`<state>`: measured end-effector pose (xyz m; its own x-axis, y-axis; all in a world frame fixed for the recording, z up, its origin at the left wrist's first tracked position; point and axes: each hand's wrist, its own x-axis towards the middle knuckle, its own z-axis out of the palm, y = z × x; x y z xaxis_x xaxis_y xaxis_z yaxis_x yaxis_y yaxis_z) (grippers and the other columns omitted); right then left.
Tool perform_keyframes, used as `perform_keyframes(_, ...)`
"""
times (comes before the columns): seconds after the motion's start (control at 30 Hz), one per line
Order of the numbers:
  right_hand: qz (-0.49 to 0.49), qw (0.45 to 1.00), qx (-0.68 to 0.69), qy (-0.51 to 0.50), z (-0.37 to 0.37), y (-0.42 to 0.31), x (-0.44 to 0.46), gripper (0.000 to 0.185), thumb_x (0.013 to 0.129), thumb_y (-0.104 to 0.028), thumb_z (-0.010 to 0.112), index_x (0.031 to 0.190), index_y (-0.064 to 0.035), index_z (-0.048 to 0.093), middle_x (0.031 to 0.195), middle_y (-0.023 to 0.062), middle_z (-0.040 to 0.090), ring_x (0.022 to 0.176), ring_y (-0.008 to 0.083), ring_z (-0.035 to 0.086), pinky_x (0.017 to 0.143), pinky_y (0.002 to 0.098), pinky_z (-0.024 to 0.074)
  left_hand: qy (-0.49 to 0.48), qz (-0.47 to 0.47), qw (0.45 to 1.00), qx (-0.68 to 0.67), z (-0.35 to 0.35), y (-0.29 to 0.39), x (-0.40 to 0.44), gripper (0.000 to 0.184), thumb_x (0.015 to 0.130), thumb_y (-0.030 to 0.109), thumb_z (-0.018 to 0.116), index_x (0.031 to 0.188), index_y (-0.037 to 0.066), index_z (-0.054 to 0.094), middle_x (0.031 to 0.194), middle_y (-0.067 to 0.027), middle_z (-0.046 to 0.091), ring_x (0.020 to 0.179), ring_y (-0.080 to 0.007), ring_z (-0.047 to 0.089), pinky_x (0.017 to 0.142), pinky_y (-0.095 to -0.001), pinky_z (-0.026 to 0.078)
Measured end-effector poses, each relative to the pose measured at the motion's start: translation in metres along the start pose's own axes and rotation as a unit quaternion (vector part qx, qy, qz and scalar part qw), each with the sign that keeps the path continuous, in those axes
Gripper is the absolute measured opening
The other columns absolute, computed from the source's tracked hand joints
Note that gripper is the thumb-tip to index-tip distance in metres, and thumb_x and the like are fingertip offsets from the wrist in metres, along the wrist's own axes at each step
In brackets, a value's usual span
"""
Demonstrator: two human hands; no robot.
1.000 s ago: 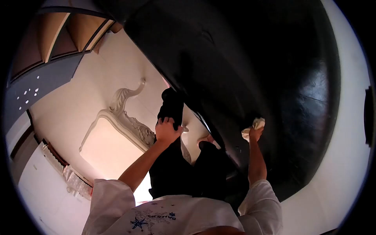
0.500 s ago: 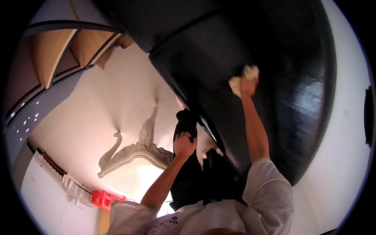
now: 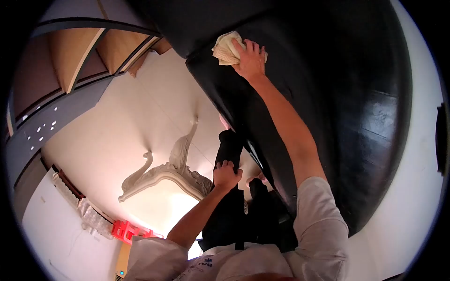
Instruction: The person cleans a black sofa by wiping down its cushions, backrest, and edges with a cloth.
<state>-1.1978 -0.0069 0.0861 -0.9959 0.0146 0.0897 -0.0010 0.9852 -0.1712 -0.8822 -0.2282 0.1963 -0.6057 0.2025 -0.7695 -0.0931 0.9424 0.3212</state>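
My right hand (image 3: 253, 60) presses a cream-coloured cloth (image 3: 228, 48) against the seat of a black leather sofa (image 3: 300, 51). The cloth is bunched under the palm and fingers, near the seam at the seat's front left corner. My left hand (image 3: 227, 175) holds nothing and rests on my knee in black trousers (image 3: 229, 147), its fingers apart over the top of it.
A carved, cream-coloured table (image 3: 176, 174) with curled legs stands left of my legs. At upper left is a shelf unit (image 3: 65, 56) with dark edges. A red plastic stool (image 3: 125, 230) sits at lower left, and a white wall (image 3: 408, 187) runs along the right.
My right hand has swept the cloth leftward and farther away across the sofa seat, towards its corner seam. My left hand stays on the knee. The whole view has shifted slightly.
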Motion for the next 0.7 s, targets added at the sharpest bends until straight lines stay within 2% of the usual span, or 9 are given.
perform_keyframes(0.13,0.126,0.983,0.027,-0.127,-0.012,0.023,-0.042,0.079,0.075,-0.028,0.075,0.146,-0.0285,0.040,0.116,0.0101,0.053,0.107,0.0340,0.058,0.083,0.0487,0.0541,0.022,0.025,0.998,0.053,0.031,-0.007,-0.019,0.043,0.077,0.040,0.066,0.093,0.000,0.066,0.099,-0.0163,0.064,0.095,-0.0401,0.062,0.074,-0.0477,0.056)
perform_keyframes(0.23,0.166,0.971,0.054,-0.165,-0.034,0.070,-0.119,0.082,0.078,-0.026,0.075,0.149,-0.0291,0.035,0.125,0.0120,0.052,0.117,0.0358,0.055,0.092,0.0471,0.0523,0.028,0.033,0.997,0.066,0.060,-0.012,-0.032,0.049,0.078,0.045,0.065,0.098,0.000,0.066,0.104,-0.0165,0.064,0.101,-0.0420,0.061,0.076,-0.0489,0.055)
perform_keyframes(0.33,0.292,0.932,0.099,-0.192,-0.061,0.128,-0.249,0.082,0.079,-0.024,0.075,0.150,-0.0281,0.034,0.136,0.0133,0.050,0.126,0.0374,0.050,0.100,0.0485,0.0483,-0.034,-0.009,0.994,0.102,0.080,-0.002,-0.047,0.058,0.078,0.050,0.065,0.108,0.000,0.065,0.116,-0.0158,0.061,0.118,-0.0462,0.053,0.083,-0.0529,0.052)
perform_keyframes(0.4,0.360,0.916,0.119,-0.132,-0.062,0.168,-0.364,0.080,0.081,-0.026,0.074,0.150,-0.0243,0.034,0.141,0.0165,0.048,0.127,0.0385,0.049,0.101,0.0506,0.0461,-0.030,-0.003,0.991,0.129,0.095,0.001,-0.058,0.060,0.078,0.051,0.064,0.110,0.000,0.065,0.118,-0.0161,0.060,0.120,-0.0474,0.052,0.084,-0.0544,0.051)
perform_keyframes(0.43,0.430,0.877,0.099,-0.187,-0.095,0.168,-0.404,0.079,0.085,-0.026,0.071,0.151,-0.0172,0.030,0.138,0.0180,0.050,0.129,0.0393,0.046,0.106,0.0470,0.0414,-0.026,-0.002,0.988,0.155,0.103,0.000,-0.060,0.062,0.077,0.052,0.064,0.113,0.000,0.065,0.120,-0.0164,0.060,0.122,-0.0486,0.050,0.085,-0.0559,0.050)
perform_keyframes(0.53,0.456,0.869,0.067,-0.178,-0.096,0.204,-0.572,0.085,0.085,-0.032,0.074,0.152,-0.0081,0.027,0.149,0.0204,0.041,0.136,0.0396,0.040,0.112,0.0472,0.0362,-0.044,-0.002,0.982,0.183,0.102,0.011,-0.061,0.067,0.076,0.053,0.063,0.119,0.001,0.063,0.127,-0.0166,0.056,0.127,-0.0497,0.046,0.089,-0.0569,0.048)
perform_keyframes(0.57,0.499,0.844,0.056,-0.186,-0.104,0.202,-0.602,0.082,0.088,-0.027,0.071,0.153,-0.0087,0.025,0.148,0.0215,0.042,0.136,0.0403,0.040,0.112,0.0473,0.0366,-0.082,-0.011,0.981,0.175,0.093,0.019,-0.059,0.068,0.076,0.053,0.063,0.120,0.001,0.063,0.129,-0.0167,0.055,0.127,-0.0496,0.046,0.091,-0.0572,0.047)
perform_keyframes(0.63,0.702,0.663,0.138,-0.218,-0.116,0.188,-0.632,0.078,0.089,-0.023,0.067,0.153,-0.0072,0.025,0.145,0.0235,0.045,0.133,0.0422,0.044,0.111,0.0492,0.0382,-0.075,-0.008,0.981,0.179,0.089,0.025,-0.056,0.068,0.076,0.052,0.063,0.120,0.001,0.062,0.129,-0.0168,0.055,0.127,-0.0492,0.046,0.092,-0.0574,0.047)
perform_keyframes(0.7,0.694,0.662,0.181,-0.217,-0.119,0.162,-0.623,0.077,0.089,-0.021,0.066,0.153,-0.0060,0.026,0.145,0.0244,0.045,0.132,0.0425,0.045,0.110,0.0493,0.0389,-0.055,0.020,0.975,0.214,0.078,0.024,-0.048,0.069,0.077,0.052,0.063,0.122,0.000,0.062,0.127,-0.0171,0.055,0.127,-0.0491,0.045,0.093,-0.0579,0.045)
